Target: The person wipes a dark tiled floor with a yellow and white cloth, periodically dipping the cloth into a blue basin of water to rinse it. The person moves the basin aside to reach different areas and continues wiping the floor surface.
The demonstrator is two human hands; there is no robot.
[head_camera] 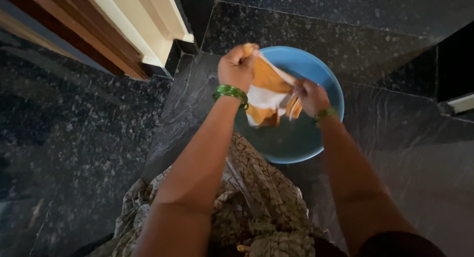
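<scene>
Orange-and-white wet cloth (pixel 269 91) stretched between both hands, held up over round blue plastic basin (pixel 316 138), not resting in it. Left hand (pixel 238 67) clenched on the upper end of the cloth, fist raised toward the far rim of the basin; green bangles (pixel 230 93) at that wrist. Right hand (pixel 311 96) clenched on the lower end, fingers bunched around gathered folds, lower and nearer the basin's middle; green bangle on that wrist too. Long axis of the cloth running from upper left down to lower right, slack white part sagging between the two grips toward the body. Both hands equally on the cloth, neither free. Whether water sits in the basin: cannot tell for sure, inside looks darker and glossy. Basin standing on dark speckled stone floor (pixel 395 138), just past a patterned beige garment (pixel 256 202) draped over the knees. Wooden and cream door frame (pixel 123 30) upper left, well apart. Nothing between hands and basin.
</scene>
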